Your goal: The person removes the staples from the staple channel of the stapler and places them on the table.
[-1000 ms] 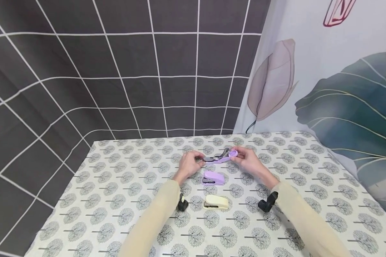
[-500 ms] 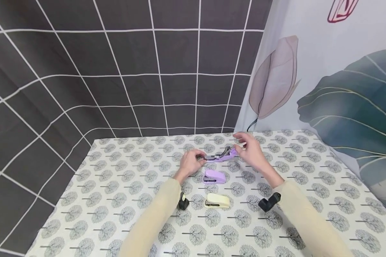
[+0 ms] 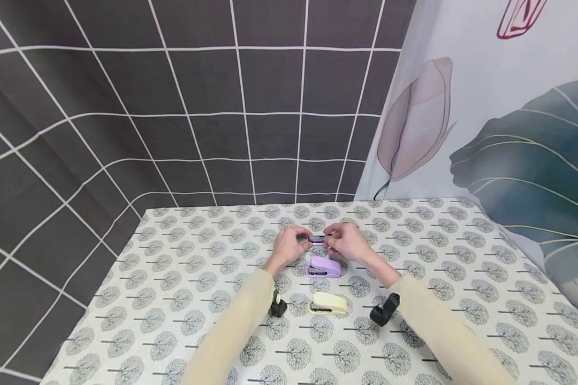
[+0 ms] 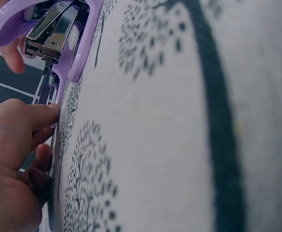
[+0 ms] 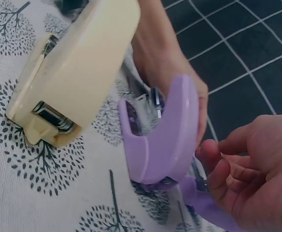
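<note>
opened purple stapler (image 3: pixel 319 239): far along the worktop (image 3: pixel 183 299), between both hands.
left hand (image 3: pixel 287 246): i see fingers pinching its left end.
right hand (image 3: pixel 349 244): fingers bent at its right; whether pinching, i cannot tell.
second purple stapler (image 3: pixel 325 266): just nearer the person.
cream stapler (image 3: pixel 329 302): nearest.

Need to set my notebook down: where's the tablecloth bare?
Left of the left sleeve, toward the dark grid curtain, and right of the right sleeve, toward the leaf-print curtain, the tablecloth is free. Between them it's crowded: far purple stapler between left hand and right hand, then near purple stapler and cream stapler.
</note>
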Demonstrator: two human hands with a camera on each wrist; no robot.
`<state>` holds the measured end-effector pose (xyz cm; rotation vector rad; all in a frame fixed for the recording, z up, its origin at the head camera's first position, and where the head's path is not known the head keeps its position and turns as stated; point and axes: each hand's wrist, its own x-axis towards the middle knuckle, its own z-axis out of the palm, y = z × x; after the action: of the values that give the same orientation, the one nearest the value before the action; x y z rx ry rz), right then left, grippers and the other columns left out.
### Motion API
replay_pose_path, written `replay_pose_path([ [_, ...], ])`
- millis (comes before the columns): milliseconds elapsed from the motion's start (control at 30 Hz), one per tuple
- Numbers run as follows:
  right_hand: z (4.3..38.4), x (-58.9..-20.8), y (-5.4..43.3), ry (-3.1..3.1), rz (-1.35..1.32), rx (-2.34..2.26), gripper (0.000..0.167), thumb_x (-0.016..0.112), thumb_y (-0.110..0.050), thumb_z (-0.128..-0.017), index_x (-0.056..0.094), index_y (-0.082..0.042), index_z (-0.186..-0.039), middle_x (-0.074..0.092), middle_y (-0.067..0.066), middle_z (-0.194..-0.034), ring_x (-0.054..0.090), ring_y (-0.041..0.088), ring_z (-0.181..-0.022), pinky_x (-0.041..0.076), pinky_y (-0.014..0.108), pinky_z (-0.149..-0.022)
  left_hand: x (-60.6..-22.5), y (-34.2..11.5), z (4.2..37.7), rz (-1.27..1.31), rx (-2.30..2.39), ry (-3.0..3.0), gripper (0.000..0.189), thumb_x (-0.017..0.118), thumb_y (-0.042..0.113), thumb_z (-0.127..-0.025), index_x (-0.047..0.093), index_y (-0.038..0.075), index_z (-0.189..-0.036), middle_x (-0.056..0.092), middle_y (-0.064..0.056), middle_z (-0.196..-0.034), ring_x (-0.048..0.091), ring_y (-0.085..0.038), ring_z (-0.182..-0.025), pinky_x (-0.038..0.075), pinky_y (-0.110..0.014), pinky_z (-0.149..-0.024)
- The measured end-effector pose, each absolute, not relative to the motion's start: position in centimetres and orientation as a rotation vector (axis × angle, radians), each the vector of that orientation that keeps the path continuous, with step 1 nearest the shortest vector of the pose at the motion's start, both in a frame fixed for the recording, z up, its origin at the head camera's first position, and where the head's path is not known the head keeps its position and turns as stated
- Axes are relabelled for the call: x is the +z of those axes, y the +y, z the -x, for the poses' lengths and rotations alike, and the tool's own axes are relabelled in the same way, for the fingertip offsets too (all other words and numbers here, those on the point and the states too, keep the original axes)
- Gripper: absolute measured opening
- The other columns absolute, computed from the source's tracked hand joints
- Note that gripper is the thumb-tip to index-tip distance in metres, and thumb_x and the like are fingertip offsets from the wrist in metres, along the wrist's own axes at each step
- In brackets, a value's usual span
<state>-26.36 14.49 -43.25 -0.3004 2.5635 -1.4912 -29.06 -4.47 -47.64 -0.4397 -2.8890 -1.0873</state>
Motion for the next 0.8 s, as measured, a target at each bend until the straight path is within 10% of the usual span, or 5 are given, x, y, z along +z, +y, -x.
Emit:
replay_pose_path([
  [800,27.3,-44.9,12.9,2.287,0.091,-1.7,0.023,0.053,0.004,-0.097,0.058,0.019,-0.114,0.067,0.011,-0.077,0.058,0.012,-0.058,0.046,0.02,-0.048,-47.8,-4.4,29.1,0.452,-1.091,-2.886,0.025,0.08,0.016,-0.084,0.075,0.017,-0.108,0.071,0.001,-0.113,0.062,-0.022,-0.108,0.045,-0.043,-0.095],
])
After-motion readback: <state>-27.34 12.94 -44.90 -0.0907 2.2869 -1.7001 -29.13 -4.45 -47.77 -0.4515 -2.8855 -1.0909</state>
